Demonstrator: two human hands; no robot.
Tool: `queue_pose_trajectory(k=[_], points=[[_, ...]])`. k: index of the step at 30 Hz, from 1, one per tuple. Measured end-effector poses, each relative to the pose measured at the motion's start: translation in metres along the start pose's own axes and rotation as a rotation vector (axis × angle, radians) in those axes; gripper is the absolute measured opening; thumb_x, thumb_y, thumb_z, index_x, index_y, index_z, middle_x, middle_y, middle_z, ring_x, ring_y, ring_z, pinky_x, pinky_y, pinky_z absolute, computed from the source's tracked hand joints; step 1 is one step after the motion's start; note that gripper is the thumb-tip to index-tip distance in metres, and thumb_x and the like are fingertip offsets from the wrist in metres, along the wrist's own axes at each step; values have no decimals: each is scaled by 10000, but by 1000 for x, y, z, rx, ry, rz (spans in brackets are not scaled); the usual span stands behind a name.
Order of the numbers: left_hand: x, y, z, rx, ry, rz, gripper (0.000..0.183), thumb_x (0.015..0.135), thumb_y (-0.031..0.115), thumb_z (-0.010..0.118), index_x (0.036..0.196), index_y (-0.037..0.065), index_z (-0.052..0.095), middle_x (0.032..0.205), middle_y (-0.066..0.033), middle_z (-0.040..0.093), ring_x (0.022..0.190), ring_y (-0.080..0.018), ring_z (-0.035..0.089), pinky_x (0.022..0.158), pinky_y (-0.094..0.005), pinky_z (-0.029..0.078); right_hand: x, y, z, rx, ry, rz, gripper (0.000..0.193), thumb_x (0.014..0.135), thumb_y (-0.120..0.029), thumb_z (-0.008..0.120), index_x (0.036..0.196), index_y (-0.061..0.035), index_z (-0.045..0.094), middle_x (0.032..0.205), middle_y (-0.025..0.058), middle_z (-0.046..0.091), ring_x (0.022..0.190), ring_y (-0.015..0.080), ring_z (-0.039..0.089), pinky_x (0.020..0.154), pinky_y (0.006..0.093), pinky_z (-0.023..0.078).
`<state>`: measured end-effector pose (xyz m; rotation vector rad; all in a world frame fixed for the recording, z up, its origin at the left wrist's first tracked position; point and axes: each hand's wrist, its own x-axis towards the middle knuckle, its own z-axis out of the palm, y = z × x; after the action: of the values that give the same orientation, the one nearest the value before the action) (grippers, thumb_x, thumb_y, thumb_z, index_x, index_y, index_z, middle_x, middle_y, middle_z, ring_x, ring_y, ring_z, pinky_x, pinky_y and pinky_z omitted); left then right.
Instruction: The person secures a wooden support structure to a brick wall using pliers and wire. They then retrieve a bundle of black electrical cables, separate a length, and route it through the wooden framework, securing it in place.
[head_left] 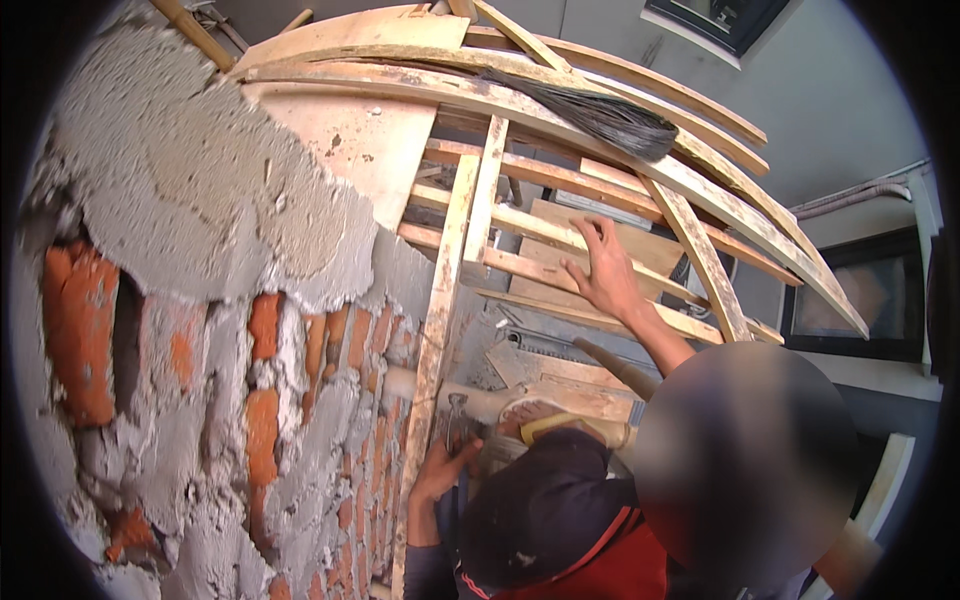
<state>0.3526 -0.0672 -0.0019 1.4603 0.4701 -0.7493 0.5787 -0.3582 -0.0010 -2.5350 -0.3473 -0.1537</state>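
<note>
Own hands out of view; co-worker's hand (603,272) splayed flat on slatted wooden frame (545,228), right of upright batten (440,330); lower hand (440,470) closed around tool (458,420) at batten's near end.

Rough brick wall (200,400) on the left, orange bricks showing through patchy grey mortar, with plaster (190,180) smeared over the top part. Behind it is a smooth grey wall (830,110), plus two dark-framed windows (860,295), all in daylight.
</note>
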Motion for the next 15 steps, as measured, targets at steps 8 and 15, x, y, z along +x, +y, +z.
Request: queue_pose_trajectory(k=[8,15], points=[[9,-5,6,49,-34,-169,191,891,195,598,975,25,581,715,-21,570,630,-97,531,574,-266,434,168,132,21,-822,150,-164,646,786,-178,579,1369,-76,321,1312,201,403,1238,320,384,1039,451,298],[23,13,29,28,17,-238,315,869,298,631,1019,26,577,734,-25,584,657,-109,577,597,-265,467,199,163,36,-990,49,-154,564,862,-140,444,1402,-112,279,1355,164,389,1125,300,467,972,443,358]])
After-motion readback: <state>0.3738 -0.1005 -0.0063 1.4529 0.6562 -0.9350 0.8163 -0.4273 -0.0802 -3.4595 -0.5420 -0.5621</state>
